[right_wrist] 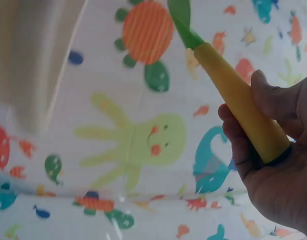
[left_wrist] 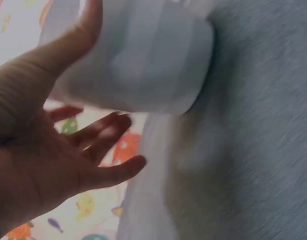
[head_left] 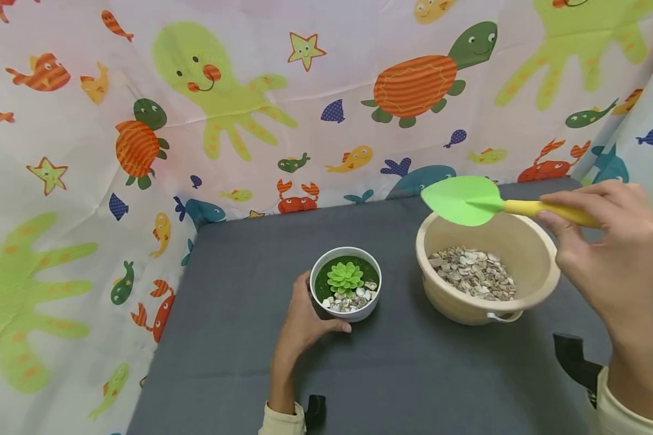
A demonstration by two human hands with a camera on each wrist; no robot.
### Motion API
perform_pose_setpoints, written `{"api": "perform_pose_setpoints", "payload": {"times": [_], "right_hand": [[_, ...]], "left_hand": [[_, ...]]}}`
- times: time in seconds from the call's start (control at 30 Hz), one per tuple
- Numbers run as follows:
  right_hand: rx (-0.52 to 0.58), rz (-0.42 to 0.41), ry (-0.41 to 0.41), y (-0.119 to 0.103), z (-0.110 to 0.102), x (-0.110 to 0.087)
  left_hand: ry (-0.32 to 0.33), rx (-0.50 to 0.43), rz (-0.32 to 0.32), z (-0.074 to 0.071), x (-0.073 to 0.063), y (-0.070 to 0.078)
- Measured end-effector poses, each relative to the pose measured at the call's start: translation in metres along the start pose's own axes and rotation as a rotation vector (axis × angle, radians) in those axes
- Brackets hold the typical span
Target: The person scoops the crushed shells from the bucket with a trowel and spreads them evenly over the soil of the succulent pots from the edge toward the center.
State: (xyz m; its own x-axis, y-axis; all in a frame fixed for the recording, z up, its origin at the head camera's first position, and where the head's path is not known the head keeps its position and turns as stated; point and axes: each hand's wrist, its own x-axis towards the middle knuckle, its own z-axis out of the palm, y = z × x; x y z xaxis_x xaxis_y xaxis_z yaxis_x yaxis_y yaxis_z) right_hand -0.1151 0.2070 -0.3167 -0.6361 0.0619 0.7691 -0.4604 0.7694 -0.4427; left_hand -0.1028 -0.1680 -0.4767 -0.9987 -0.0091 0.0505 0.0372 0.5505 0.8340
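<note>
The toy garden trowel (head_left: pixel 514 207) was above the beige tub (head_left: pixel 528 254), apart from the pale shell-like chips (head_left: pixel 476 275) inside. The right hand (head_left: pixel 615 241) was clamped on its yellow handle (right_wrist: pixel 243 100), thumb against fingers — probably because such a hold left the green blade (head_left: pixel 459 202) free to tilt. The white pot (left_wrist: pixel 153 65) stood upright on the gray cloth (head_left: pixel 234 314), left of the tub and apart from it, which, I suppose, gave each hand its room. A green succulent (head_left: pixel 345 278) and similar chips were in it. The left hand (head_left: pixel 305 323) was beside this pot: thumb along the wall, visible fingers spread and loose — perhaps only for steadying. Whether any fingertip pressed behind, I could not tell.
</note>
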Motion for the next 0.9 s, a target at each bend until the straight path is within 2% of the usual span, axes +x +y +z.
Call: {"api": "perform_pose_setpoints", "payload": {"times": [0.13,0.2,0.3,0.4,0.47,0.53,0.6,0.67,0.8,0.9], "right_hand": [[-0.153,-0.006,-0.078,0.02,-0.011,-0.005],[-0.18,-0.021,-0.119,0.026,-0.011,-0.009],[-0.226,-0.069,-0.177,0.035,-0.008,-0.012],[-0.303,-0.13,-0.252,0.041,-0.004,-0.012],[-0.36,-0.168,-0.308,0.043,0.001,-0.011],[-0.409,-0.207,-0.36,0.044,0.006,-0.011],[-0.444,-0.251,-0.394,0.045,0.013,-0.014],[-0.464,-0.299,-0.408,0.046,0.021,-0.018],[-0.472,-0.361,-0.406,0.047,0.034,-0.028],[-0.472,-0.355,-0.411,0.048,0.037,-0.032]], "left_hand": [[-0.095,0.012,-0.003,-0.018,-0.002,0.003],[-0.104,0.053,0.002,-0.027,-0.002,0.008],[-0.057,0.106,0.008,-0.038,-0.001,0.023],[0.026,0.133,0.058,-0.037,-0.002,0.048],[0.068,0.11,0.121,-0.028,-0.002,0.066],[0.081,0.08,0.211,-0.011,0.0,0.084],[0.063,0.059,0.301,0.01,0.004,0.101],[0.022,0.06,0.366,0.032,0.007,0.114],[-0.096,0.119,0.411,0.07,0.012,0.127],[-0.161,0.171,0.422,0.089,0.012,0.128]]}}
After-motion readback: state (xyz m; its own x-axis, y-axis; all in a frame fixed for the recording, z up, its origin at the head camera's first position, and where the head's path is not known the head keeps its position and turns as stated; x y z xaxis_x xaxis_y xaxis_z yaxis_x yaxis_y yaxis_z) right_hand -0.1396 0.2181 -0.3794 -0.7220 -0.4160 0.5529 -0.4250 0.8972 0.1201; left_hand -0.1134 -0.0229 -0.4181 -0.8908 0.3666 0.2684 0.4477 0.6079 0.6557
